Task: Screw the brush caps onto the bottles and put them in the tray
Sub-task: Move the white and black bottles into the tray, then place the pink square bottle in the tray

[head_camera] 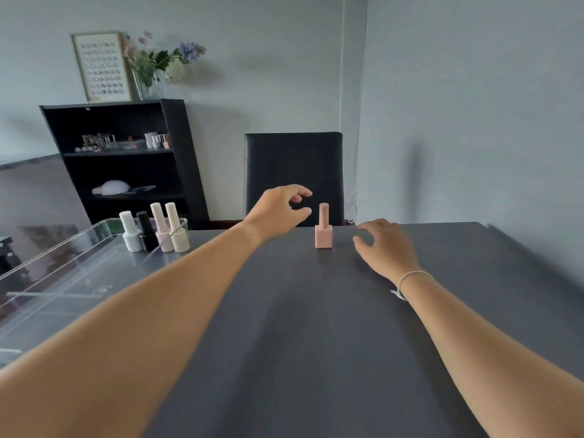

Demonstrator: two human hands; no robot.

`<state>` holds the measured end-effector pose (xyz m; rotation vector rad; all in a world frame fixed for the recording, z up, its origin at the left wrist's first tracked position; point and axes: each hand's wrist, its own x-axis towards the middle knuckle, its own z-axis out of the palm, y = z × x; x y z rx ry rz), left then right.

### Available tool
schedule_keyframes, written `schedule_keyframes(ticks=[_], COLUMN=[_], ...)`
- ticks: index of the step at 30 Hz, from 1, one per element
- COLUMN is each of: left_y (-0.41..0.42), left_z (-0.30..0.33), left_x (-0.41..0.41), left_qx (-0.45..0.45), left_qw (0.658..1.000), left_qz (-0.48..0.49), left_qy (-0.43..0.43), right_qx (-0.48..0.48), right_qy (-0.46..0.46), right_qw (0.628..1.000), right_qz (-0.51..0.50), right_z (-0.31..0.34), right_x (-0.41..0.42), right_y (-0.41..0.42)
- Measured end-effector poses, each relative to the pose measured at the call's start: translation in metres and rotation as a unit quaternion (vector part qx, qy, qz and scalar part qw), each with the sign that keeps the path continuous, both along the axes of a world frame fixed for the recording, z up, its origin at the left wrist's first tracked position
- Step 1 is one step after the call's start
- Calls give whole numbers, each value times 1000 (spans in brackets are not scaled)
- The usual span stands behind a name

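Both forearms reach out; left hand (281, 210) and right hand (384, 245) hover loosely curled, empty, flanking the bottle (323, 230) near the table's (316, 343) far edge. I judge it light, rigid, tippy: grip the base.

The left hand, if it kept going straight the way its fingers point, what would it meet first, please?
Probably the cap of the pink bottle, just right of the left hand; depth is unclear, so it might pass above.

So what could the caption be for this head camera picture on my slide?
Both hands, left hand and right hand, flank a capped pink bottle; four stand in the tray.
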<state>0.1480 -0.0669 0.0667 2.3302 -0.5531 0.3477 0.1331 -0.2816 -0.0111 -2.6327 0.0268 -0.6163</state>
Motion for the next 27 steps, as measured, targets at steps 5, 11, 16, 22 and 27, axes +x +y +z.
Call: schedule_keyframes(ticks=[5, 11, 16, 22, 27], left_y=[-21, -37, -47, -48, -31], left_z=[-12, -24, -28, -26, -16], left_x=[10, 21, 22, 23, 19], left_qx=[22, -10, -60, -89, -106], left_qw=[1000, 1000, 998, 996, 994], left_qz=[-3, 2, 8, 21, 33], left_qy=[15, 21, 16, 18, 10], right_qx=[-40, -49, -44, -40, -15], right_qy=[69, 74, 75, 81, 78], right_qw=[997, 996, 996, 996, 997], right_qz=[-7, -5, -5, -2, 3], right_z=[-4, -4, -3, -2, 0], right_x=[6, 8, 7, 7, 5], right_y=[-2, -3, -3, -3, -2])
